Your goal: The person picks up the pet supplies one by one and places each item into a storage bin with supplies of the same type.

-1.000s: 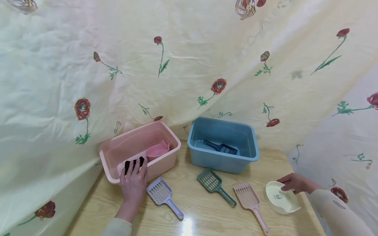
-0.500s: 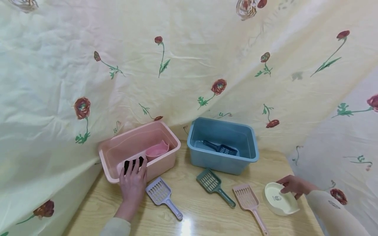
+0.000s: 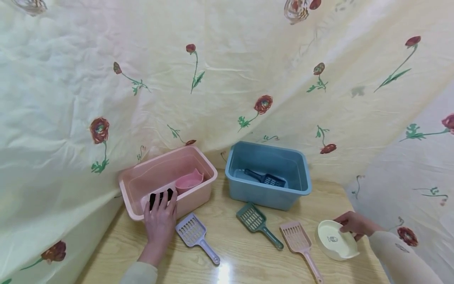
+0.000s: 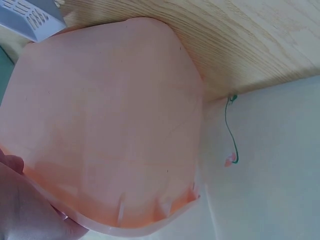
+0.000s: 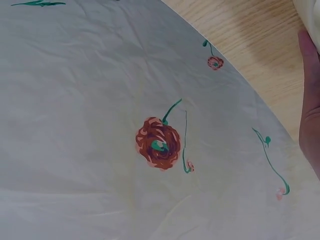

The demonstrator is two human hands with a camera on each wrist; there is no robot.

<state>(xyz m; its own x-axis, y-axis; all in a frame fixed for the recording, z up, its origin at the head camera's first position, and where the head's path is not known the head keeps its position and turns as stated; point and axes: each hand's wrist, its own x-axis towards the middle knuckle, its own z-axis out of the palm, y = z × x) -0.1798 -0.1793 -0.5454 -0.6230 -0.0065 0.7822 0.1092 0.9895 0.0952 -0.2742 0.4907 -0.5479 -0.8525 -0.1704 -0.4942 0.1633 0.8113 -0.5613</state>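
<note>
My left hand [image 3: 160, 221] grips the near rim of a pink litter box [image 3: 191, 202], fingers over the edge; in the left wrist view the hand [image 4: 25, 205] lies against the rim outside the box [image 4: 115, 115]. A black patch [image 3: 152, 199] shows around my fingertips, its kind unclear. A pink cat-eared bowl [image 3: 189, 180] sits inside that box. On the right, my right hand [image 3: 358, 223] pinches the rim of a cream pet bowl [image 3: 331, 246] with a fish print, thumb inside. At the right wrist view's edge, only part of the hand [image 5: 311, 100] and bowl [image 5: 311, 17] shows.
A blue litter box [image 3: 267, 191] holds a dark blue scoop [image 3: 266, 178]. On the wooden table [image 3: 248, 264] lie a lilac litter scoop [image 3: 193, 232], a green scoop [image 3: 257, 221] and a pink scoop [image 3: 299, 242]. A flowered cloth [image 3: 220, 79] hangs behind and at both sides.
My right hand and the cream bowl have shifted very slightly toward me. The left hand and the litter boxes look unchanged.
</note>
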